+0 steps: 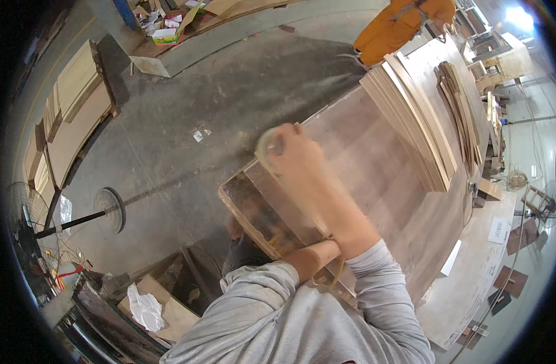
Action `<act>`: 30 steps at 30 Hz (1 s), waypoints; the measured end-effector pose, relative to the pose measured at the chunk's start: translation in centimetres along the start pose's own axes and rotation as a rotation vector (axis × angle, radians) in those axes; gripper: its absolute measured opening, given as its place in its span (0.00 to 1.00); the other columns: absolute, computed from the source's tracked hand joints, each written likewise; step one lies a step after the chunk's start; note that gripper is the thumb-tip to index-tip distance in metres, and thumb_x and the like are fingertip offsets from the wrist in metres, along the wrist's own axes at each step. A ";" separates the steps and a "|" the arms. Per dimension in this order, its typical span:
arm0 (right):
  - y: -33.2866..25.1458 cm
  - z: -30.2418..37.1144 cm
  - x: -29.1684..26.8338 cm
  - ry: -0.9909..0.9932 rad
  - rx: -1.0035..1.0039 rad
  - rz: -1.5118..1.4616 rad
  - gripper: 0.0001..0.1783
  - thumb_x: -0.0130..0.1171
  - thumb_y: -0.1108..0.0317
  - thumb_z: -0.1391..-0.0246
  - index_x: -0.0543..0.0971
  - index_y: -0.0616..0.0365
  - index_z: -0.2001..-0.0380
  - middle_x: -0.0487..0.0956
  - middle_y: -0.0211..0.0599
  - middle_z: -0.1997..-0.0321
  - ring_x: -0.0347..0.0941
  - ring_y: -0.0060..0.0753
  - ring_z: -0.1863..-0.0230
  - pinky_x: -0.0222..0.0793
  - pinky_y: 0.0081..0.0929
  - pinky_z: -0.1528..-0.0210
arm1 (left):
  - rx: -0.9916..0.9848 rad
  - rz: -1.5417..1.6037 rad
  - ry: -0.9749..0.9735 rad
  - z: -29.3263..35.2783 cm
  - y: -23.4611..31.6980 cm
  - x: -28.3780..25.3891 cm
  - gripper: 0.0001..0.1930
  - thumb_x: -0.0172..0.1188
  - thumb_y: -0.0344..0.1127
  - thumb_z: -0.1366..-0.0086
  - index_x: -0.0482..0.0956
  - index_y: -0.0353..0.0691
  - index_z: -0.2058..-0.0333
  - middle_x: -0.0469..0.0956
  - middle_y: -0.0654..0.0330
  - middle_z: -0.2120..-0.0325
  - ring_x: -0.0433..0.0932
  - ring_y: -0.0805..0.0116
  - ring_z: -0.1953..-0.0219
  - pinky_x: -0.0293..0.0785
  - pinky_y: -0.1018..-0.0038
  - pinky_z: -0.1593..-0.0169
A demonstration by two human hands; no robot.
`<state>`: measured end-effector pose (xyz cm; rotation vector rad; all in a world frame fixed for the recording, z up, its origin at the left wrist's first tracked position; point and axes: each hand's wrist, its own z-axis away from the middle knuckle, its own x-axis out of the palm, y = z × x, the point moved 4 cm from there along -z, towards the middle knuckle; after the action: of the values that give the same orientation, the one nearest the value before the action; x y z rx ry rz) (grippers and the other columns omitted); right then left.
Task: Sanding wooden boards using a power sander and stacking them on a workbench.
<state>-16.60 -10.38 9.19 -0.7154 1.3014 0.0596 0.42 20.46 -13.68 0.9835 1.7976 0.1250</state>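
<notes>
My right hand [296, 155], smeared by motion, reaches over the near left corner of a brown-topped worktable [375, 164]. Its fingers are curled round a pale yellowish ring [261, 151] that looks like a roll of tape. A faint translucent band runs from the ring along the forearm toward the wrist. My left forearm [314, 259] crosses beneath the right one, and the left hand is hidden behind it, so its fingers do not show. A thin yellowish loop [337, 273] hangs near the crossing. Farther along the tabletop lies a stack of long pale wood strips [405, 124].
Darker thin strips [457, 112] lie beyond the stack. A person in orange clothing [390, 33] is at the table's far end. Left are a stand with a round base [111, 210] and stacked boards [71, 133]. A white crumpled bag [144, 308] lies on boards at lower left.
</notes>
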 end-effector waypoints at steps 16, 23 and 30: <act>5.3 4.8 -2.1 0.069 0.133 -0.024 0.19 0.67 0.53 0.45 0.77 0.47 0.53 0.79 0.44 0.45 0.81 0.60 0.52 0.79 0.49 0.51 | -0.003 0.205 -0.209 -2.3 -0.6 -4.8 0.34 0.64 0.43 0.40 0.72 0.44 0.35 0.71 0.55 0.35 0.66 0.59 0.29 0.60 0.65 0.28; 7.8 -3.6 -3.8 0.116 0.085 0.115 0.19 0.65 0.52 0.44 0.77 0.47 0.53 0.80 0.42 0.49 0.81 0.55 0.52 0.78 0.48 0.51 | 0.070 0.224 -0.647 -3.5 0.1 -6.5 0.52 0.78 0.51 0.56 0.67 0.49 0.30 0.67 0.57 0.30 0.59 0.57 0.25 0.50 0.63 0.22; 11.5 10.2 -4.5 0.022 0.035 0.006 0.17 0.67 0.56 0.46 0.76 0.45 0.56 0.78 0.37 0.47 0.80 0.50 0.52 0.78 0.44 0.52 | 0.088 0.355 -0.034 -3.7 -0.1 -11.5 0.18 0.50 0.42 0.27 0.82 0.48 0.44 0.81 0.58 0.43 0.78 0.54 0.41 0.74 0.57 0.40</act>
<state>-14.10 5.45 8.88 -0.6843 1.3226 0.0336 -1.21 14.02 -3.60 1.3545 1.5943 0.2494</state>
